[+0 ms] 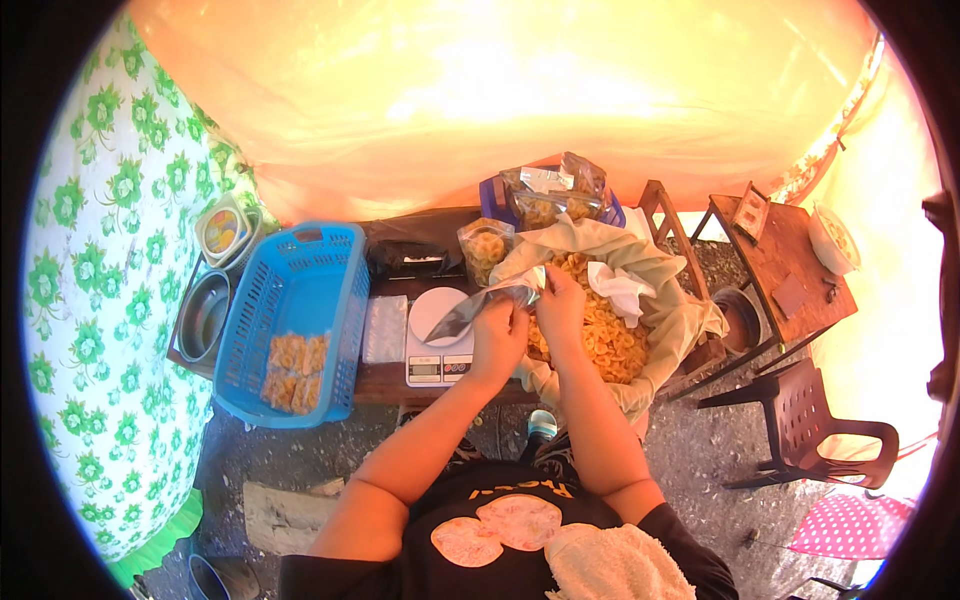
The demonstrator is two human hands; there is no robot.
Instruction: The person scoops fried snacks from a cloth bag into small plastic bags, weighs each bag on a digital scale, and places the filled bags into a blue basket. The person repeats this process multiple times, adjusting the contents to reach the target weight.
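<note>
Left hand (497,338): fingers curled, pinching the mouth of a silver foil pouch (478,308).
Right hand (560,303): closed on the pouch's other lip, beside the left.
Pouch: held above the white kitchen scale (438,340), at the edge of the chip heap (600,335).
Handling: likely light, thin and slippery; best gripped at the rim.
Nearby: blue basket (290,320) holding packed chips, at left.

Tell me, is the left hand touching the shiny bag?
Touching. The head view shows the left hand gripping the open end of the shiny bag, fingers wrapped over its edge above the kitchen scale, with the right hand at the same opening.
</note>
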